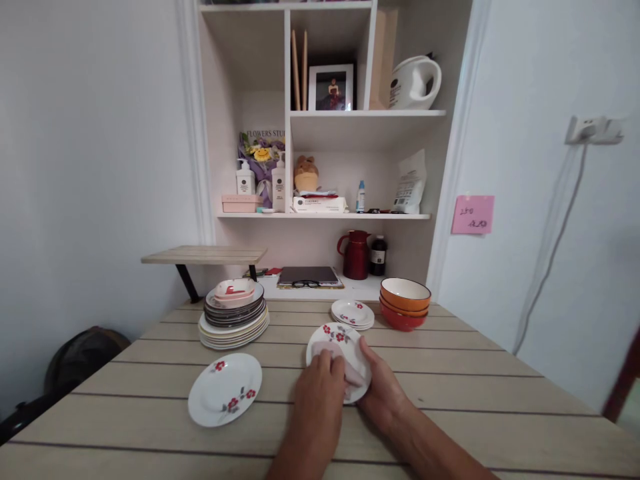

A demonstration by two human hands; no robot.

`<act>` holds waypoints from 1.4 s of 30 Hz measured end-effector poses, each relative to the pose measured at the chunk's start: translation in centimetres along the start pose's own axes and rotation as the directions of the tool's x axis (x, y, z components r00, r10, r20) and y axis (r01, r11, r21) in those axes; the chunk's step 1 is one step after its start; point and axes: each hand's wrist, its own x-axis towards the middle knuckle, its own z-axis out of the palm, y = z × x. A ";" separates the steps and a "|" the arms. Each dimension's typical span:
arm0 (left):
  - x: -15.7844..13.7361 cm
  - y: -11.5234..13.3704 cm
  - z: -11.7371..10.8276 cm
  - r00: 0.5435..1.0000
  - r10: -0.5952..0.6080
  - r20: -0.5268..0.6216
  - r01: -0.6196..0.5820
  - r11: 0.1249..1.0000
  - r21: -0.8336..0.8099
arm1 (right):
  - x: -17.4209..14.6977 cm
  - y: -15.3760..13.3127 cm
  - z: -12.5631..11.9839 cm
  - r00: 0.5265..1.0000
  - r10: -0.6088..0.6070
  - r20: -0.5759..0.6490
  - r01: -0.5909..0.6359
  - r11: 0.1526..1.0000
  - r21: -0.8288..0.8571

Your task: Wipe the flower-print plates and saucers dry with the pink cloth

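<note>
My right hand [384, 390] grips the right rim of a white plate [353, 339] with red flowers, tilted up towards me over the table. Pressed on the plate's face is a pale pink cloth [354, 375], bunched under the closed fingers of my left hand [323, 387]. To the left, a second flowered plate [217, 393] lies flat on the table by itself. Just behind the held plate stands a short stack of small flowered plates [353, 312]. The thumb of my right hand shows at the rim; its other fingers are mostly hidden behind the plate.
A tall stack of plates [234, 327] topped by small dishes stands at the left. Orange and red bowls [405, 307] are stacked at the right. Behind the slatted table [450, 413] are a red jug [356, 255], a dark bottle [379, 257] and a laptop [307, 275].
</note>
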 end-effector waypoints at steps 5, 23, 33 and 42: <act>-0.4 0.6 -0.2 0.990 0.133 0.040 -0.130 0.988 -0.084 | -0.7 0.2 0.3 0.995 0.092 -0.025 -0.094 0.993 -0.077; 0.2 -0.8 -0.5 0.993 -0.114 0.015 0.114 0.992 -0.059 | 0.6 0.6 -0.5 1.000 -0.017 0.010 0.017 1.000 -0.008; -0.4 0.4 0.1 0.992 0.124 -0.029 -0.127 0.971 -0.201 | -0.8 0.6 0.5 0.999 0.021 -0.048 -0.028 0.987 -0.156; 0.7 -1.8 -0.6 0.965 -0.241 -0.108 0.223 0.963 -0.154 | -0.1 1.5 0.5 0.999 -0.027 0.032 0.029 0.997 -0.067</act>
